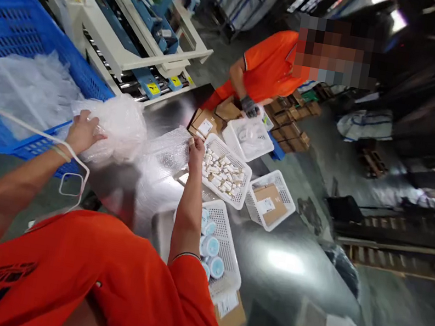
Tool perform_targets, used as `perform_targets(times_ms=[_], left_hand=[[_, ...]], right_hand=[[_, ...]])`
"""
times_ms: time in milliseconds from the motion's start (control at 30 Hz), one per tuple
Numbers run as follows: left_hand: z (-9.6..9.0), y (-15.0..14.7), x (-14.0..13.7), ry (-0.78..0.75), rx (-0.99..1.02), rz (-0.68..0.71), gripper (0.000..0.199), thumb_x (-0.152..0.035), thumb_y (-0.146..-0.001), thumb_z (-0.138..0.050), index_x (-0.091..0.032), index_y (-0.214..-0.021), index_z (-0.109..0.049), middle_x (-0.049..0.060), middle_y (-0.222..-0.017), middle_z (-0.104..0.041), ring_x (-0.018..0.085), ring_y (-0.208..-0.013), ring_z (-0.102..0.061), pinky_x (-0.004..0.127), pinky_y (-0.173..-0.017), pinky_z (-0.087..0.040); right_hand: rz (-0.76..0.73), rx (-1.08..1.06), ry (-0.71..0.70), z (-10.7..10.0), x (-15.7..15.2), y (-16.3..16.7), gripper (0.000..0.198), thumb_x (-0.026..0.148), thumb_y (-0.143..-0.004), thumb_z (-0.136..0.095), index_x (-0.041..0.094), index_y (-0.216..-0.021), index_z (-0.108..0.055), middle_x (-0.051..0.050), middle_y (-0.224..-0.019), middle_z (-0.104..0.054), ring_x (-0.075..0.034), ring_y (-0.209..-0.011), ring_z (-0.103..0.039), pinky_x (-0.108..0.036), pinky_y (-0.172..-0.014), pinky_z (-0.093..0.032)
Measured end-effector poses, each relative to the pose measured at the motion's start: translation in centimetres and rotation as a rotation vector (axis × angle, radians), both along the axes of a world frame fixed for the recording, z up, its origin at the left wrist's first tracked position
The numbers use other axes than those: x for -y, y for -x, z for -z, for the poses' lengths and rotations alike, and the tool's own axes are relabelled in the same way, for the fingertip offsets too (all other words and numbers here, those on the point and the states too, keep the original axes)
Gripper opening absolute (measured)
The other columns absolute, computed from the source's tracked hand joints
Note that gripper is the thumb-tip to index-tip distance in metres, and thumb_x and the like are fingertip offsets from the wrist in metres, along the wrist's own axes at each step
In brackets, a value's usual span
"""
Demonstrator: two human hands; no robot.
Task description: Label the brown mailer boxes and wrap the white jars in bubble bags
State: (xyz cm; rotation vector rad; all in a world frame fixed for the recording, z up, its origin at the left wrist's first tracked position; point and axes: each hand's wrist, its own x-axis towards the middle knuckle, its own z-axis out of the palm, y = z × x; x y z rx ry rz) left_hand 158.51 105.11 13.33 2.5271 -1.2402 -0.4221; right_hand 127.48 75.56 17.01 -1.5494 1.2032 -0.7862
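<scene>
My left hand [84, 133] lies against a bulky heap of clear plastic bubble wrap [123, 128], thumb and fingers apart. My right hand [196, 153] is closed in a pinch on the corner of a bubble wrap sheet [167, 149], which stretches across the table from the heap. Just right of that hand stands a white basket [244, 190] of small white-and-gold pieces [222, 172]. Under my right forearm, another white basket [229, 243] holds several round, blue-lidded containers [210, 246], partly hidden by the arm.
A blue crate [48, 26] with clear plastic stands left, a white cable [39, 130] crossing it. Across the metal table [284, 263], a co-worker's gloved hand [250, 106] reaches to a white basket [259, 150]. Another basket [291, 206] contains a cardboard box [271, 205]. A roller machine [136, 49] stands behind.
</scene>
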Motion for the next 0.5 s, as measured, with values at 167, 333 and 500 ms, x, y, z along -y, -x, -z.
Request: perform_targets(times_ms=[167,333,500], left_hand=[[-3.0,2.8,2.0,0.116,0.175,0.02,0.054,-0.028,-0.116,-0.051,-0.016,-0.168,-0.064,0.03,-0.174,-0.047,0.058,-0.161,-0.045,0.095,-0.123,-0.035],[-4.0,8.2,3.7,0.472,0.09,0.929,0.042,-0.047,-0.102,-0.084,-0.026,-0.138,-0.079,0.014,-0.149,-0.071,0.035,-0.144,-0.064,0.054,-0.127,-0.055],[-0.3,13.2,6.2,0.051,0.077,1.293,0.027,-0.006,-0.105,-0.057,-0.022,-0.096,-0.077,0.013,-0.107,-0.08,0.029,-0.112,-0.073,0.041,-0.104,-0.059]], right_hand=[[-0.096,0.141,-0.132,0.4,-2.6,3.5,0.029,0.038,-0.103,-0.078,0.026,-0.088,-0.058,0.008,-0.071,-0.054,-0.013,-0.061,-0.039,-0.026,-0.062,-0.033],[-0.048,0.205,-0.166,1.6,-3.7,5.0,0.037,0.042,-0.102,-0.086,0.025,-0.088,-0.057,0.012,-0.068,-0.049,-0.009,-0.061,-0.041,-0.022,-0.06,-0.032],[0.063,-0.224,-0.108,3.5,-6.8,5.1,0.019,0.013,-0.116,-0.063,0.015,-0.098,-0.071,0.004,-0.082,-0.063,-0.013,-0.089,-0.061,-0.024,-0.089,-0.052]])
